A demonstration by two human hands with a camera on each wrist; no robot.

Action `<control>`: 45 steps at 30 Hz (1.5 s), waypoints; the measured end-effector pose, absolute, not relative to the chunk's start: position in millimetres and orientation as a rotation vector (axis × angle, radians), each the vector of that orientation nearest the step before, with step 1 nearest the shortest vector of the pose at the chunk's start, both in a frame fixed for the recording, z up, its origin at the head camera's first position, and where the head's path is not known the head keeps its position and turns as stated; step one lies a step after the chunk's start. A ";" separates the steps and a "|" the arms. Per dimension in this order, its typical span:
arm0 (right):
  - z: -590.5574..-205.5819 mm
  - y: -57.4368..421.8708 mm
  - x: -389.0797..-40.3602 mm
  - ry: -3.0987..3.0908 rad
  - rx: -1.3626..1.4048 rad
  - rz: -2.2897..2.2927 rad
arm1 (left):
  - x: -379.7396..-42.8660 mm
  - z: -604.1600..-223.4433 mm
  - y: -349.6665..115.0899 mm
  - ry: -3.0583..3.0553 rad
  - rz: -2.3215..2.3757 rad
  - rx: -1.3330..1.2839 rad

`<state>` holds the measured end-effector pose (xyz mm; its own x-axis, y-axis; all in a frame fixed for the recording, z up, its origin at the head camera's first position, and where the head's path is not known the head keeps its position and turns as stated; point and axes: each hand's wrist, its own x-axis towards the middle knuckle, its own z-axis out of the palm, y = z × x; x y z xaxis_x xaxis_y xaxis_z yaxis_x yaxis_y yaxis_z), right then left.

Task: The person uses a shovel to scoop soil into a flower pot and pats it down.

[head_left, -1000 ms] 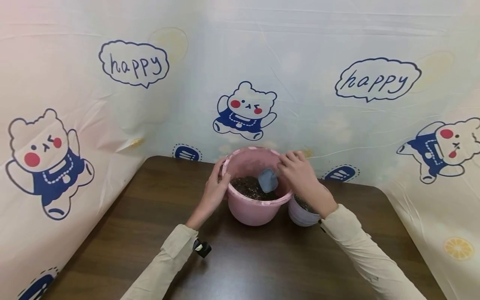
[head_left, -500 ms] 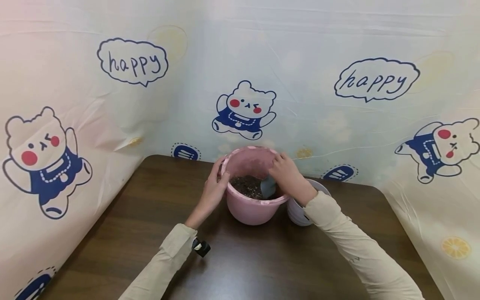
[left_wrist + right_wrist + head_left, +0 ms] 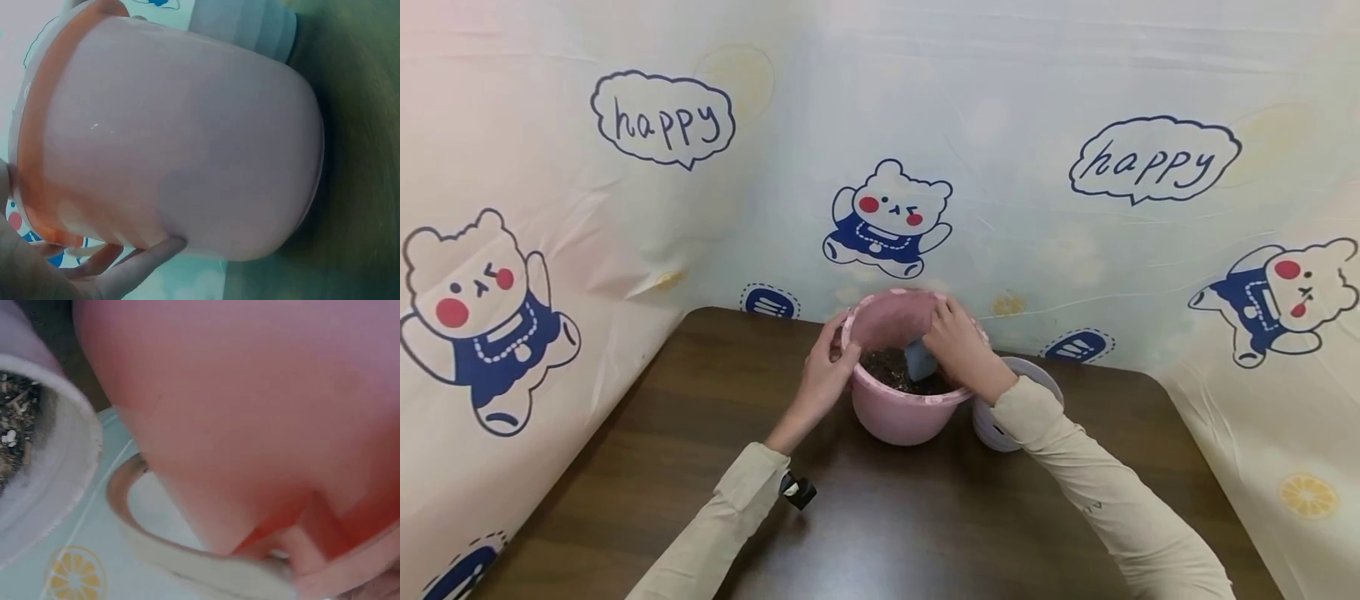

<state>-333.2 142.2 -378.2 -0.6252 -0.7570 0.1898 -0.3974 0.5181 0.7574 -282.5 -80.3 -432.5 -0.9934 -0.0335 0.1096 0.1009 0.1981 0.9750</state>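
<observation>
A pink bucket (image 3: 902, 423) with dark soil (image 3: 883, 368) in it stands on the table. My left hand (image 3: 824, 379) grips its left rim, thumb at the rim and fingers along the outer wall; the left wrist view shows these fingers (image 3: 150, 259) against the bucket. In my right hand (image 3: 961, 348), reaching over the right rim, is a small blue-grey hand shovel (image 3: 919, 360). Its blade meets the soil, and the fingers cover its handle. Right beside the bucket is a pale ribbed flowerpot (image 3: 994, 423), partly hidden by the right sleeve; soil (image 3: 15, 425) shows inside it.
The dark wooden table (image 3: 880, 517) ends just behind the bucket, at a printed cloth backdrop (image 3: 1000, 208). A pale carrying handle (image 3: 206, 569) sticks out from the bucket's side in the right wrist view. A black device (image 3: 797, 492) sits on the left wrist.
My right hand has moved left and farther into the bucket with the hand shovel, whose blade went down to the soil and then leftward. The left hand keeps its hold on the rim.
</observation>
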 end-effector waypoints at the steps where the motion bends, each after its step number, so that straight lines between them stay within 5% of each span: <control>1: -378.8 143.0 -333.9 -2.262 0.945 -0.924 | -282.4 -432.3 -81.0 -2.341 -1.940 -0.060; 16: -398.0 137.3 -340.2 -2.369 1.197 -0.610 | -281.8 -436.4 -84.4 -2.376 -1.978 -0.033; 45: -356.6 187.8 -337.7 -2.747 1.393 0.432 | -281.4 -432.0 -76.6 -2.417 -1.901 -0.061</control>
